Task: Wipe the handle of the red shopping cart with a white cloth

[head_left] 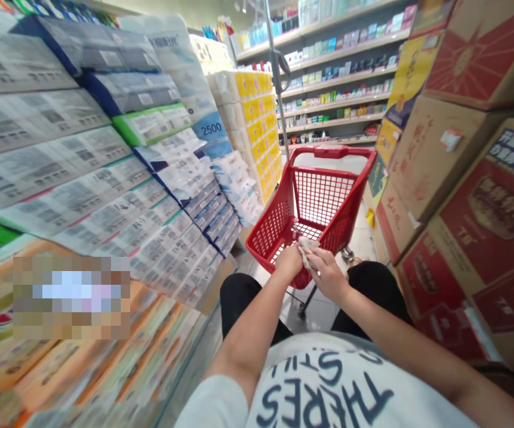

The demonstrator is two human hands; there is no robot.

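A red plastic shopping cart [328,178] with a lattice basket stands right in front of my knees. Over its near rim, my left hand [289,261] is closed; what its fingers grip is hidden. Close beside it on the right, my right hand [328,274] has its fingers bent over a crumpled whitish cloth [309,245]. The cloth lies between the two hands and touches the left one. Whether it also presses on the cart's rim, I cannot tell.
Packs of tissue paper [127,196] are stacked high on the left, with orange packs [118,351] nearer. Cardboard cartons [430,154] wall the right side. A metal pole [278,89] rises behind the cart, before shelves [341,77] of small goods.
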